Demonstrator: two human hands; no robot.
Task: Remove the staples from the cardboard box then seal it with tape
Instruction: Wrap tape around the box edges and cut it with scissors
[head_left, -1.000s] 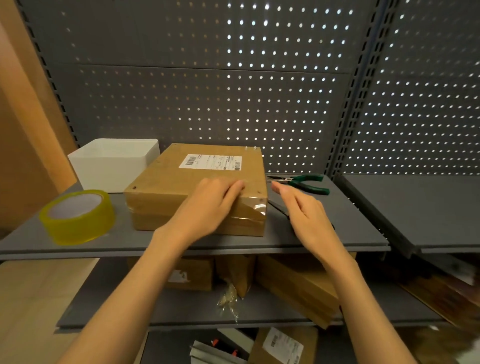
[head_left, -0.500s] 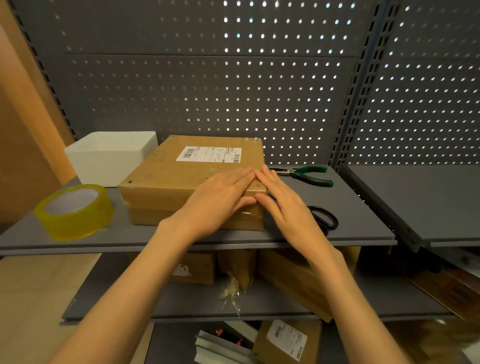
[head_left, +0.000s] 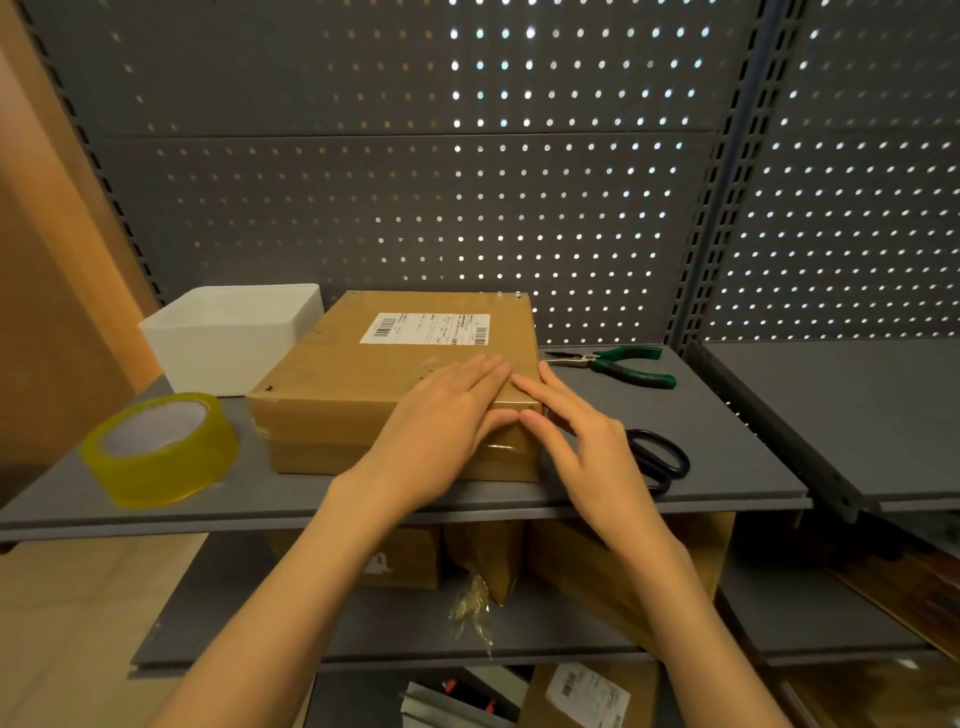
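Cardboard box (head_left: 395, 374) is lying flat on the grey shelf (head_left: 727, 467) at frame centre, label up. You are pressing your left hand (head_left: 441, 431) flat and open on its near right corner, and your right hand (head_left: 576, 436), fingers spread and holding nothing, against that corner's edge. Tape roll (head_left: 158, 449) is sitting lower left; pliers (head_left: 618, 364) and scissors (head_left: 660, 460) are lying to the right.

One head-worn view looks forward and down, seemingly close, at the shelf (head_left: 717, 457).
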